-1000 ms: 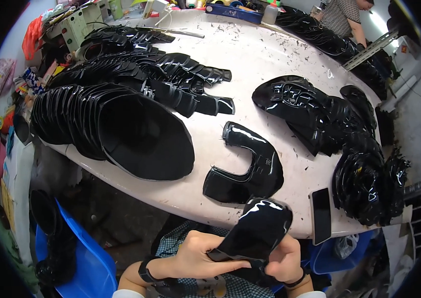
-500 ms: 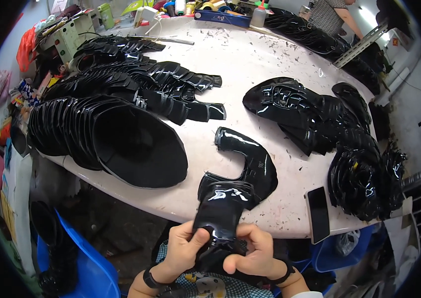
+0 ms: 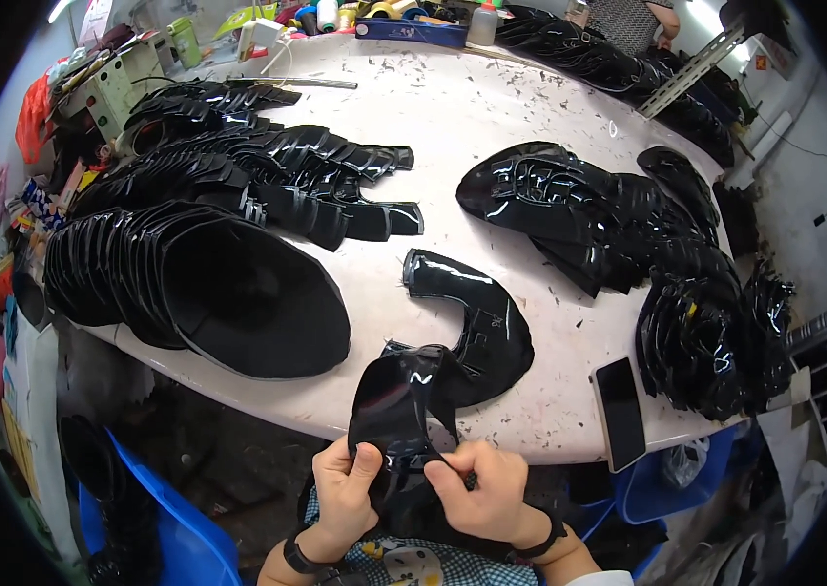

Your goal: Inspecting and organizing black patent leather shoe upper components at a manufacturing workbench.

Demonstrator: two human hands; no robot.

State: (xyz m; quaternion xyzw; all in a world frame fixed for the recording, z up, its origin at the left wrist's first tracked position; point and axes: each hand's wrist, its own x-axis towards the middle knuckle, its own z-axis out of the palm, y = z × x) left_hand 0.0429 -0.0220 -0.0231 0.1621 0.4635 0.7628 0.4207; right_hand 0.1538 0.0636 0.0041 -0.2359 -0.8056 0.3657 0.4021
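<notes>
A glossy black patent-leather piece [image 3: 396,400] is bent between my hands at the table's near edge. My left hand [image 3: 345,488] grips its left side with the thumb on top. On the right side, my right hand [image 3: 485,491] pinches it between thumb and curled fingers. The piece's far end overlaps a curved, U-shaped black shoe-upper piece [image 3: 499,337] that lies flat on the table. Below my fingers, the lower part of the held piece hangs dark over my checked apron [image 3: 423,564], and its shape there is hard to make out.
Overlapping rows of black pieces [image 3: 238,293] lie on the pale table [image 3: 389,103] at left. More black stacks [image 3: 579,200] lie at right, beside a phone [image 3: 620,415]. Blue chairs [image 3: 174,508] stand below the edge. A person [image 3: 623,24] is at the far right.
The held piece has been bent and turned, its far part now curling upward at left. My right hand has shifted up and inward along it. The whole view has moved slightly.
</notes>
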